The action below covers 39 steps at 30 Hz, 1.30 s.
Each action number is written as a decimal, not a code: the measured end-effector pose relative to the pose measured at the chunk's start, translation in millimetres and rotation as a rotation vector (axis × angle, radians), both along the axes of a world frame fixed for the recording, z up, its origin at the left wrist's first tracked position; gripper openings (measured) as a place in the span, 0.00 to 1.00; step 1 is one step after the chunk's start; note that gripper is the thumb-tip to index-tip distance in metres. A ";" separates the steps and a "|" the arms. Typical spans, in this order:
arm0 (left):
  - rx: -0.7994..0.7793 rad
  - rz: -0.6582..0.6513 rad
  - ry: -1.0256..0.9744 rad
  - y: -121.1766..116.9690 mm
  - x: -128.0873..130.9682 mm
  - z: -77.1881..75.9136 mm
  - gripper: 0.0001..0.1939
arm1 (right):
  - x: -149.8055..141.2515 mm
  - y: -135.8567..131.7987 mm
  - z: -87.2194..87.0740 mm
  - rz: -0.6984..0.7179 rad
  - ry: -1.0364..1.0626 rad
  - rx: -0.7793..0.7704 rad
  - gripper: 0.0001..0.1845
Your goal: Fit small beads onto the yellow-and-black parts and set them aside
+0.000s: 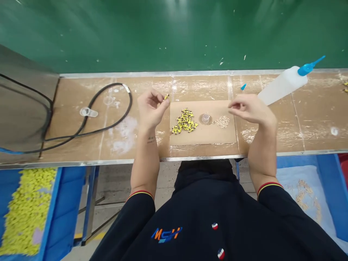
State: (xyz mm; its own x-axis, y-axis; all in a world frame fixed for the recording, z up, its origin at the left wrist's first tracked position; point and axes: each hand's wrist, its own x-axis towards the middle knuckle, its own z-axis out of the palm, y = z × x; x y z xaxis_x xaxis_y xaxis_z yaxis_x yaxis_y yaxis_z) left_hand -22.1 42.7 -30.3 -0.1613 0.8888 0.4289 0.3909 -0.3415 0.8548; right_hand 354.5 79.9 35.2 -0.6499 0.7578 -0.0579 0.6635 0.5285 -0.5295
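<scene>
My left hand [152,110] is raised over the bench, left of a cardboard sheet [206,139]. Thumb and forefinger pinch a small yellow-and-black piece [166,97]. A heap of similar yellow-and-black pieces [186,121] lies on the sheet's left half. Right of it stands a small clear cup [206,118], its contents unclear. Farther right is a little pile of tiny beige pieces [223,122]. My right hand [252,108] hovers beyond that pile at the sheet's right edge. Its fingers are pinched together, and whatever sits between them is too small to make out.
A white squeeze bottle [284,85] with a blue nozzle leans at right, near a blue cap [243,86]. A black cable [108,127] loops at left around clear plastic cups [88,112]. Blue bins [63,206] below hold yellow pieces at left, beige ones at right.
</scene>
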 end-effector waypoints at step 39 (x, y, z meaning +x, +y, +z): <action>0.228 -0.329 -0.084 -42.8 110.8 2.6 0.02 | -67.3 -39.8 -44.8 -0.093 0.876 0.094 0.12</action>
